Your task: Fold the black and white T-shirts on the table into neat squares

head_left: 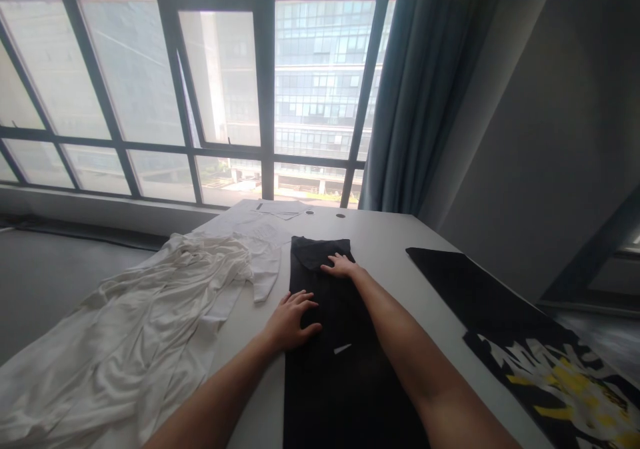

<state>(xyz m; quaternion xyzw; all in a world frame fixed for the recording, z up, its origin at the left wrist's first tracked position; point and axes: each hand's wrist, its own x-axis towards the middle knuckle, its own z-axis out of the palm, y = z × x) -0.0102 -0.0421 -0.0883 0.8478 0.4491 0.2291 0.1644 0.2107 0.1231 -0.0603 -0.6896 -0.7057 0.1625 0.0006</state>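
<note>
A long black folded garment (330,382) lies flat on the white table in front of me, its far end turned over into a layered flap. A small white mark shows on its upper side. My left hand (294,321) rests on the garment's left edge, fingers spread and pointing away from me. Farther along, my right hand (340,265) lies on the folded far end near its right edge, fingers stretched out. Neither hand grips anything. What kind of garment it is, I cannot tell.
Rumpled white cloth (165,309) covers the table's left side and hangs over its edge. Papers (280,209) lie at the far end. To the right is another folded black garment (500,296) with a white and yellow print. Beyond the white table (385,229) are windows and a grey curtain (415,102).
</note>
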